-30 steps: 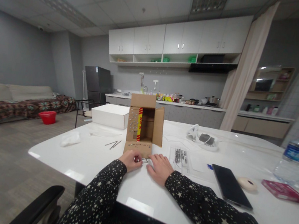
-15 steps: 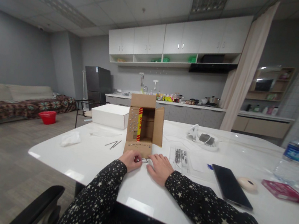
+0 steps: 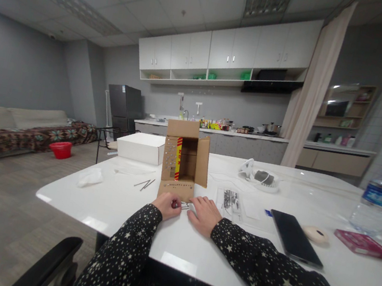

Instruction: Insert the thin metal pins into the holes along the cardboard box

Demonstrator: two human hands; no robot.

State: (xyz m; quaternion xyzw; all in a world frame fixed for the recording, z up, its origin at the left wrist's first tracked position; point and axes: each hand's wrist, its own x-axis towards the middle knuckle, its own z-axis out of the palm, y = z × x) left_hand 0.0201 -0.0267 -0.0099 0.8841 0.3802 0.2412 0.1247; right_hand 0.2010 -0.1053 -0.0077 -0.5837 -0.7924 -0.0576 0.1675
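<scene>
My left hand (image 3: 167, 206) is closed in a pinch at the front edge of an open cardboard box, on thin shiny metal pieces (image 3: 185, 206). Their exact kind is too small to make out. Across from it, my right hand (image 3: 205, 216) rests on the table with its fingers stretched out, the fingertips at the corner of the box's lower flap. The cardboard box (image 3: 203, 162) stands with its opening towards me; its front flap (image 3: 175, 190) lies down on the table and is dotted with small marks or holes.
Left lie several thin dark rods (image 3: 147, 185), a crumpled white tissue (image 3: 91, 178) and a white box (image 3: 141, 148). To the right are a clear bag of small metal parts (image 3: 230, 202), a phone (image 3: 295, 237), a pink box (image 3: 362, 244), a water bottle (image 3: 378, 203) and a white corded device (image 3: 265, 181).
My left fingers have shifted very slightly at the metal pieces. Everything else looks the same, including my right hand and the box.
</scene>
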